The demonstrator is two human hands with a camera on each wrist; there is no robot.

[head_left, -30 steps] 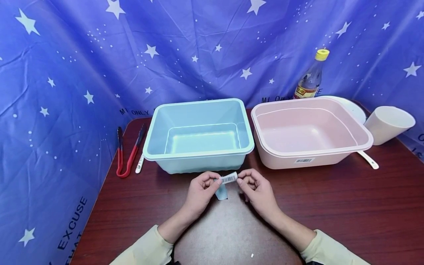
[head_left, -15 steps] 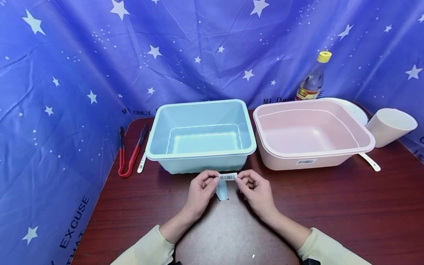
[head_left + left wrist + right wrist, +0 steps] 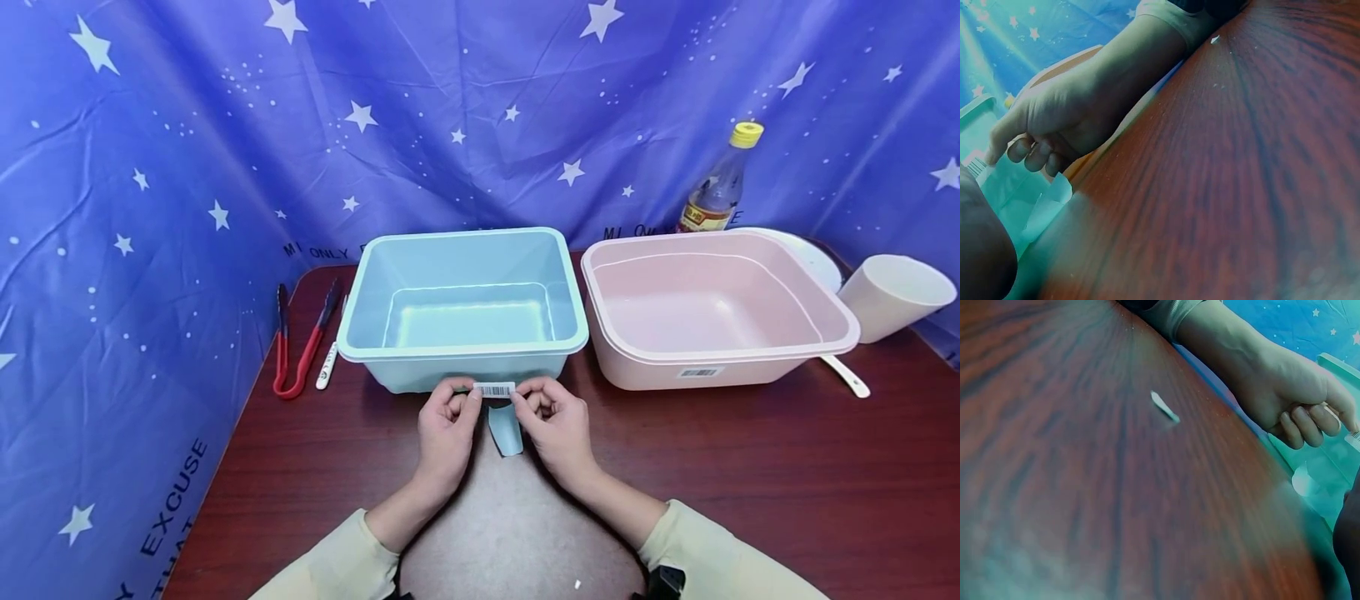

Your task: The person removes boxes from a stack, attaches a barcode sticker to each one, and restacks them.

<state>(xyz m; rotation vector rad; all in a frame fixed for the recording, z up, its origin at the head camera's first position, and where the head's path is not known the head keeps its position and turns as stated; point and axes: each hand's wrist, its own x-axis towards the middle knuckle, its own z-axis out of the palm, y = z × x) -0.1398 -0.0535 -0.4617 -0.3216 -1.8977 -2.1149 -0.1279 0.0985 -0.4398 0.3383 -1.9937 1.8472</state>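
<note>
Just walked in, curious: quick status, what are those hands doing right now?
Left hand and right hand each pinch one end of barcode sticker. Sticker at blue tub front wall. Nothing between them.

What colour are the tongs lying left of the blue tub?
Red, with dark tips, on the tongs; the head view shows it best.

Two basins (image 3: 462,300) (image 3: 716,308), one bottle (image 3: 718,193), one cup (image 3: 894,296), one tongs (image 3: 298,350).
</note>
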